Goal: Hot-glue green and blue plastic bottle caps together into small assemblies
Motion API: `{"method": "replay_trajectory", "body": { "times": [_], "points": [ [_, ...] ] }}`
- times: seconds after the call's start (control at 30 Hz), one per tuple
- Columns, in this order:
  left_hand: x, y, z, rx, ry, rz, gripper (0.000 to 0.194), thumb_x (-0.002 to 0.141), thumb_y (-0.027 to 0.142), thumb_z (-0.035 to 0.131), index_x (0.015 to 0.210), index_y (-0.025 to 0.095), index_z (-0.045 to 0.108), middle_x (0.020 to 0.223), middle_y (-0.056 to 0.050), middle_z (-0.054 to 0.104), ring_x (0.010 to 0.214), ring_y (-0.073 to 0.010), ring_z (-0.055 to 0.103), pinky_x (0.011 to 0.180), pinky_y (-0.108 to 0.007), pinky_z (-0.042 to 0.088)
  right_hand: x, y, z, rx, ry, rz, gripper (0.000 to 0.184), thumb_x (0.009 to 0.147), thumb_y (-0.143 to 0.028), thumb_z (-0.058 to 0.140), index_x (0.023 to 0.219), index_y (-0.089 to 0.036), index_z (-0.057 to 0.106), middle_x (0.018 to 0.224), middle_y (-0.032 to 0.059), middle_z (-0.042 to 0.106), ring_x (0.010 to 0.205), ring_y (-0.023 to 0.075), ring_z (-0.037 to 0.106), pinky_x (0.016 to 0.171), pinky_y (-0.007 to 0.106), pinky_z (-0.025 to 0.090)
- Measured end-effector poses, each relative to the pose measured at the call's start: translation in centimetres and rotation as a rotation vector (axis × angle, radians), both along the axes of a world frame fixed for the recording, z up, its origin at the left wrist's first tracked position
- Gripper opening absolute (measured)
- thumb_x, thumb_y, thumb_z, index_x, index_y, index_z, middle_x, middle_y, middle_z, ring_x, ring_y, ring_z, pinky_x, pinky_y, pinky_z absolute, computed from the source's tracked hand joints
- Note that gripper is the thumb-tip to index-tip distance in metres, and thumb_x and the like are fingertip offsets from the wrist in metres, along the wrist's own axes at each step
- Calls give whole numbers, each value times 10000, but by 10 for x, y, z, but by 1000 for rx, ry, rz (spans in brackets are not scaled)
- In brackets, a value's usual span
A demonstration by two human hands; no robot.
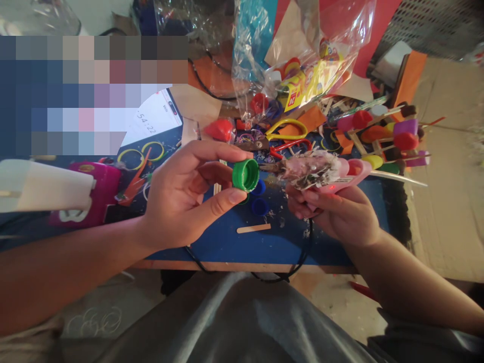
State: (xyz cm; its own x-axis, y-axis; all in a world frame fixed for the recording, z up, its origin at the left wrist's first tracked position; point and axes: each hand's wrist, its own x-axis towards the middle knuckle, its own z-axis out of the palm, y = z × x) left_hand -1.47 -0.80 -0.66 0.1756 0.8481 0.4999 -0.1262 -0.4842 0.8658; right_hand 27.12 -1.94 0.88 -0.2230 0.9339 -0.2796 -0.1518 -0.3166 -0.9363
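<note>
Between the thumb and fingertips of my left hand is a green bottle cap, its hollow side turned toward me and to the right. My right hand grips a pink hot glue gun with a small red light lit. Dirty fluff and dried glue coat the gun's front, and its nozzle points left at the cap, very close to the rim; whether they touch I cannot tell. A clear glue stick sticks out of the gun's back. Blue caps lie on the table below the hands.
A wooden craft stick lies near the front edge of the blue table. Behind are scissors with yellow and red handles, clear plastic bags and colourful clutter. A phone and a magenta object stand left. The gun's black cord hangs over the edge.
</note>
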Motion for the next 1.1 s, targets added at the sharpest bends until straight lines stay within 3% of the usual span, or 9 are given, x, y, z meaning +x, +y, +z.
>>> {"method": "replay_trajectory", "body": {
  "times": [0.17, 0.4, 0.63, 0.87, 1.1],
  "points": [
    [-3, 1, 0, -34, 40, -11, 395, 942, 349, 1046, 1281, 298, 849, 1321, -113, 910, 867, -220, 876, 726, -352, 802, 0, -1, -1, -3, 19, -18, 520, 720, -546, 1167, 677, -199, 783, 675, 19, 686, 535, 123, 551, 512, 299, 442],
    [0, 1, -3, 21, -4, -8, 405, 962, 275, 1011, 1334, 314, 856, 1301, -89, 911, 830, -182, 852, 684, -298, 764, -2, 0, 2, 0, 42, -15, 511, 724, -527, 1168, 669, -195, 783, 628, 12, 663, 533, 131, 576, 518, 286, 461],
    [-1, 1, 1, -32, 28, 5, 377, 933, 383, 1055, 1251, 308, 866, 1267, -91, 909, 834, -197, 851, 682, -321, 772, 0, 0, 0, -5, 20, -12, 517, 725, -557, 1161, 681, -202, 787, 632, 18, 666, 543, 148, 568, 515, 311, 436],
    [1, 0, -2, -45, 13, -8, 375, 948, 351, 1042, 1273, 302, 863, 1280, -100, 910, 838, -207, 860, 700, -332, 775, 0, 1, 1, 16, 39, 5, 497, 768, -526, 1147, 679, -209, 775, 637, 16, 652, 575, 160, 582, 525, 313, 449],
    [0, -1, -4, -17, 26, -6, 396, 970, 397, 1034, 1322, 330, 865, 1281, -97, 902, 878, -210, 865, 697, -331, 759, -1, 1, 0, 35, 19, -14, 531, 757, -506, 1149, 663, -225, 708, 605, -30, 522, 586, 155, 521, 524, 324, 430]
  ]
}}
